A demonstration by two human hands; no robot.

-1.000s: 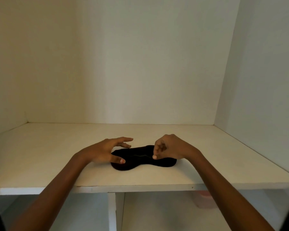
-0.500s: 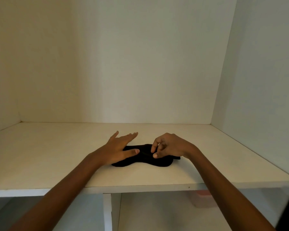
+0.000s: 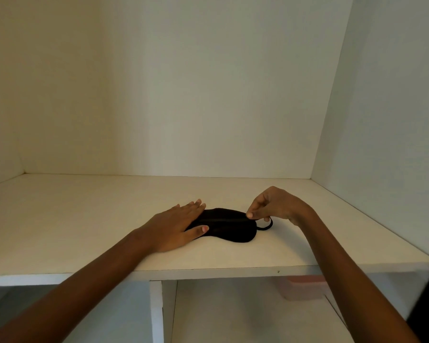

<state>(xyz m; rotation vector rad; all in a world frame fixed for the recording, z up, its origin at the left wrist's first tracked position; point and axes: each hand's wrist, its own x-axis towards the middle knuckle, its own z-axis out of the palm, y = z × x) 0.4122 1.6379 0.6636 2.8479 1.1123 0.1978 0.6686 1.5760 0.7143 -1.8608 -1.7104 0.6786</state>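
Note:
A black sleep mask (image 3: 229, 226) lies flat on the white shelf (image 3: 89, 214), near the middle. My left hand (image 3: 176, 226) rests flat on the mask's left end with straight fingers, thumb on the fabric. My right hand (image 3: 274, 205) hovers over the mask's right end, fingers curled, pinching its upper edge between thumb and forefinger. A thin black elastic strap (image 3: 266, 226) loops out from under that hand onto the shelf.
The shelf sits inside a white cabinet with a back wall (image 3: 208, 95) and a side wall (image 3: 386, 120) on the right. Below the shelf stands a vertical divider (image 3: 156, 310). A pink container (image 3: 305, 285) shows in the lower right compartment.
My left hand went from curved above the mask to lying flat on its left end. My right hand shifted right and the strap loop now shows beside it.

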